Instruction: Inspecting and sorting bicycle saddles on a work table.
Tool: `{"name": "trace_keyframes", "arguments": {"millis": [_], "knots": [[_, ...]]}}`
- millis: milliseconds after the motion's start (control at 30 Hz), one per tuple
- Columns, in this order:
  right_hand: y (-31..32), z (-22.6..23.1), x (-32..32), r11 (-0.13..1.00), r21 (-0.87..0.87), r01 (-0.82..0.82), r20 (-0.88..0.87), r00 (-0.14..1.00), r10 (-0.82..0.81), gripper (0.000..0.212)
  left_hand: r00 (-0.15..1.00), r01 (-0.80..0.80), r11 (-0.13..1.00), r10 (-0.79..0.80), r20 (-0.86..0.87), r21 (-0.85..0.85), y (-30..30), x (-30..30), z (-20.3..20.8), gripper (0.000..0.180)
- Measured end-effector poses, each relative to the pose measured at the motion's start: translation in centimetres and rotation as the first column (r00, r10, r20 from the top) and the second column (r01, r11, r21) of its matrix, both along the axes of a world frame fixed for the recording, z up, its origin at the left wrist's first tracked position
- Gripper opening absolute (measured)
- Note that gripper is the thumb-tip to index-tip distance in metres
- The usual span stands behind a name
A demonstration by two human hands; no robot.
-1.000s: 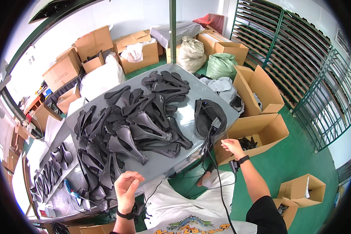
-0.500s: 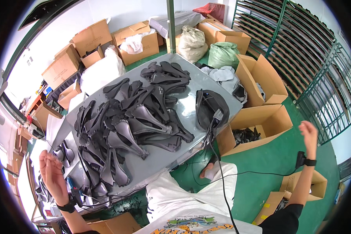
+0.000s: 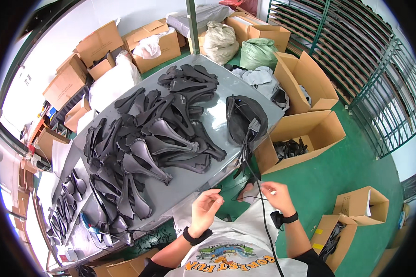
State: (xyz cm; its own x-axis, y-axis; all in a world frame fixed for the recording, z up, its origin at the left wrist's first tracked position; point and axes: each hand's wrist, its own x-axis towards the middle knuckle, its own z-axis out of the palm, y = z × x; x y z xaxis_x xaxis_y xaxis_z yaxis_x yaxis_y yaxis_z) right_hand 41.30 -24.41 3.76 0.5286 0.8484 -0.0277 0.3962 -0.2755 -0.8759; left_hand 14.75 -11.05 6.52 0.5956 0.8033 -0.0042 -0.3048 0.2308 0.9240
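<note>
My left hand [image 3: 205, 210] is held over my lap, fingers loosely bent and apart, with nothing visible in it. My right hand [image 3: 278, 197] is across from it, its fingers bent with a gap at the thumb, and it looks empty too. A thin black cable [image 3: 262, 207] passes close by its fingertips; whether they touch is unclear. Dark wristbands circle both wrists. Beyond my left hand, a heap of black and grey bicycle saddle covers [image 3: 145, 159] spreads over the grey table [image 3: 180, 194]. A black bag [image 3: 246, 119] with cables lies at the table's right edge.
At the table's right, an open cardboard box [image 3: 309, 154] holds dark pieces. More boxes [image 3: 363, 205] stand on the green floor at lower right. Several saddle-shaped pieces [image 3: 62, 210] lie at far left. A green rack [image 3: 342, 51] stands at back right.
Both hands have come inward from far out at the sides to in front of my body. The view has shifted slightly. The saddle covers look the same.
</note>
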Motion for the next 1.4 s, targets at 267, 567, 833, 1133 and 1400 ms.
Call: {"name": "trace_keyframes", "arguments": {"millis": [267,567,833,1133,1400], "knots": [[-14.4,9.4,19.1,0.832,0.093,0.548,0.497,0.698,-0.515,0.020,0.604,-0.539,0.587,0.769,-0.208,0.604,9.6,-19.5,12.2,0.022],[-5.6,12.6,11.2,0.871,0.367,0.326,0.110,0.915,-0.389,0.015,0.787,-0.616,0.771,0.609,0.099,0.160,8.4,-14.1,9.9,0.020],[2.2,7.1,-0.1,0.965,0.264,0.007,0.135,0.990,-0.044,0.014,0.954,0.067,0.971,0.005,-0.301,0.228,2.3,-5.5,4.4,0.036],[-15.2,8.5,15.7,0.820,0.213,0.531,0.202,0.797,-0.569,0.022,0.809,-0.554,0.793,0.584,-0.061,0.253,9.7,-15.3,8.4,0.024],[3.4,7.9,-2.0,0.951,0.289,-0.109,0.133,0.988,0.072,0.017,0.996,-0.004,0.997,0.011,-0.093,0.077,1.6,-0.6,5.2,0.032]]}}
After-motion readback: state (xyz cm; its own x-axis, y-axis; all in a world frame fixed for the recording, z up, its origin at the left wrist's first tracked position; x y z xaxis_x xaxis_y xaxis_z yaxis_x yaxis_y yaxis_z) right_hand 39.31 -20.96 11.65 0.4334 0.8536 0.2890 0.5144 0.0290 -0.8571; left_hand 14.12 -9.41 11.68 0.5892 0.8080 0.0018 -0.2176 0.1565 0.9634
